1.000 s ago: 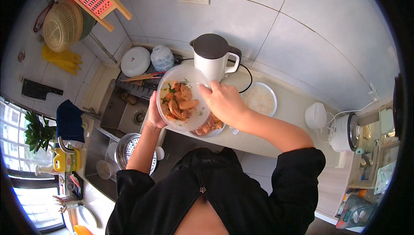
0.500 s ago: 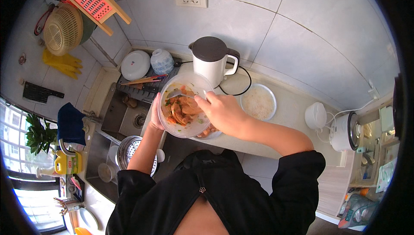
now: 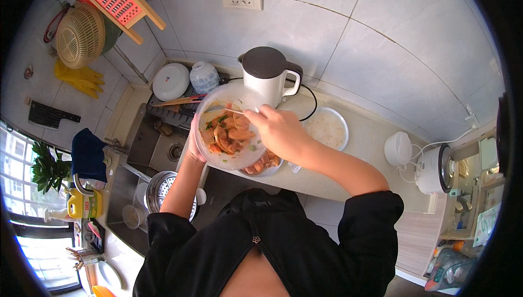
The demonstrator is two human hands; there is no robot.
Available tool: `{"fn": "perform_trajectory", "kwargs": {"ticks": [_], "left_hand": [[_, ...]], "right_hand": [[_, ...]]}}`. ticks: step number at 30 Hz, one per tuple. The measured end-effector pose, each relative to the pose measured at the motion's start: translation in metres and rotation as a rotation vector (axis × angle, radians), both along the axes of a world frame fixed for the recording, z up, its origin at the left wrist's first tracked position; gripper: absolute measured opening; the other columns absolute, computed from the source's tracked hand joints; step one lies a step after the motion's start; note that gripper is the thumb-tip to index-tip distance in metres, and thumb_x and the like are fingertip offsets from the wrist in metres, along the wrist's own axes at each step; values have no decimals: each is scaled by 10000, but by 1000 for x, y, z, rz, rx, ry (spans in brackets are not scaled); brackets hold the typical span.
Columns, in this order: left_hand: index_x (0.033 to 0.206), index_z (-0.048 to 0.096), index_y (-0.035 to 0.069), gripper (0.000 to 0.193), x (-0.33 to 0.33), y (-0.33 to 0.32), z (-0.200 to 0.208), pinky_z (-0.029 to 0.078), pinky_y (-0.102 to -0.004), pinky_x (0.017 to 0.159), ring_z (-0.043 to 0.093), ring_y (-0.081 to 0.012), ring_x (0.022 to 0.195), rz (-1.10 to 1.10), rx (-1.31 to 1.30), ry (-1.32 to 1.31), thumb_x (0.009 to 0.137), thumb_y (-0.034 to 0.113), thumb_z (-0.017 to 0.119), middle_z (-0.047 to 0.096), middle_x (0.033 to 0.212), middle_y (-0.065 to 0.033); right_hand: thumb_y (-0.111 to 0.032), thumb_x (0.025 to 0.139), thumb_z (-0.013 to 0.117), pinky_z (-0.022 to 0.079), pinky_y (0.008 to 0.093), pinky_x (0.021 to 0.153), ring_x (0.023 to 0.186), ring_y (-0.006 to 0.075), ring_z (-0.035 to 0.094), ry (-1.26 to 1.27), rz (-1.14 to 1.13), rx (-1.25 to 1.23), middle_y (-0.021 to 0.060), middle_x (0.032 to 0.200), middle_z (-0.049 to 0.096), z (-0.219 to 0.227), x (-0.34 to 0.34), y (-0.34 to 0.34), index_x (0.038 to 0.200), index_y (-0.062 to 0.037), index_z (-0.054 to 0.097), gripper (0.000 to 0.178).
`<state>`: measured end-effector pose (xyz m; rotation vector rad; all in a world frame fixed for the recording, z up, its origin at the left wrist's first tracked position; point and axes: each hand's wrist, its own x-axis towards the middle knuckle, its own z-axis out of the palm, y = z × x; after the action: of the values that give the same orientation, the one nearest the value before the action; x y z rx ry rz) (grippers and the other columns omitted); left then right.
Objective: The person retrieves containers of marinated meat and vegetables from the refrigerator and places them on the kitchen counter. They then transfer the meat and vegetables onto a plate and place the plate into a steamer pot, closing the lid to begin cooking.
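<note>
A clear plastic bowl (image 3: 242, 96) is tilted in front of me over the counter's front edge. My left hand (image 3: 195, 142) grips its left side, the fingers partly hidden behind the wall. Inside lie orange-coated pieces of meat (image 3: 229, 133) with bits of green. My right hand (image 3: 277, 132) is closed round the handle of a metal spoon (image 3: 231, 111), its head at the far left part of the bowl, above the meat. Partly covered by the bowl, a plate (image 3: 275, 169) of more meat pieces sits at the counter edge. A round plate (image 3: 326, 129) of pale crumbs or grains lies right of my hand.
Behind the bowl stands a white kettle (image 3: 264, 79) with a black lid and a cord. The sink (image 3: 147, 150), with a steamer pot (image 3: 158, 188), is on the left. A rice cooker (image 3: 435, 169) stands far right. A cleaver (image 3: 52, 116) hangs on the left wall.
The bowl has shifted slightly left and toward the far side, showing more of the meat plate beneath. My right hand and the spoon have moved a little, the spoon's head now further left.
</note>
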<state>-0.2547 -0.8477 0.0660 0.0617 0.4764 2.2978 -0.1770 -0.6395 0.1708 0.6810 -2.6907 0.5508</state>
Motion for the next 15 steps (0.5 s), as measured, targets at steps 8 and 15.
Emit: {"fn": "perform_trajectory", "kwargs": {"ticks": [8, 15], "left_hand": [[1257, 386, 48, 586, -5, -8, -2, 393, -424, 919, 481, -292, 1075, -44, 48, 55, 869, 485, 354, 452, 1235, -151], [1259, 385, 57, 595, -11, -8, 7, 387, -430, 923, 475, -296, 1081, 18, -35, 61, 865, 501, 357, 451, 1236, -149]], "right_hand": [[-12, 695, 542, 469, 335, 507, 595, 232, 565, 66, 61, 58, 88, 733, 499, 13, 7, 2, 1033, -64, 587, 345], [-3, 666, 573, 470, 337, 530, 600, 235, 563, 43, 232, -63, 81, 682, 495, 29, 18, -2, 976, -39, 606, 314]]}}
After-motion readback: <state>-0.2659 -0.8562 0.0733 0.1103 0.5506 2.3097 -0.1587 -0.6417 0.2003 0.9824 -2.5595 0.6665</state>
